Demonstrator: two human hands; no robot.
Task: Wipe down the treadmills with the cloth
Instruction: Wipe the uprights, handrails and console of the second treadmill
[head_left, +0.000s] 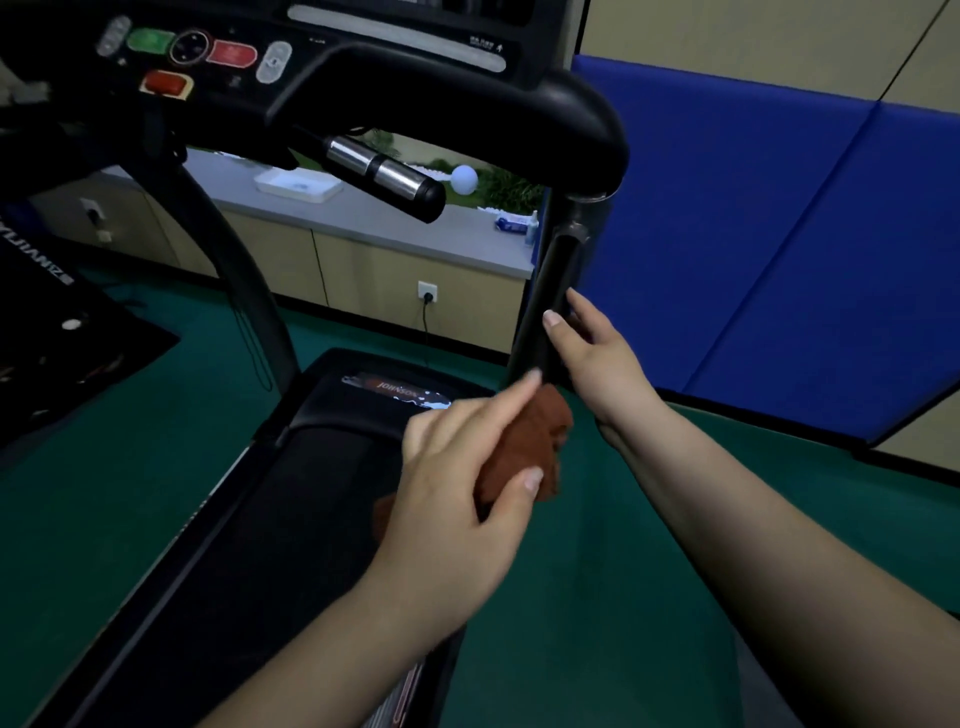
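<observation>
2 bare forearms, no sleeves, left hand (457, 478) and right hand (597, 358), short unpainted nails.

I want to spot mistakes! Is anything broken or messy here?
Nothing looks broken or spilled. The left hand holds the brown cloth beside the treadmill's upright post, and the right hand grips that post.

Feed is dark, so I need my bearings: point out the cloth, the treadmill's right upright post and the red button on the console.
cloth (524, 447): head view, bunched brown middle.
right upright post (558, 270): head view, dark shaft above the thumb.
red button (232, 54): head view, its centre.
</observation>
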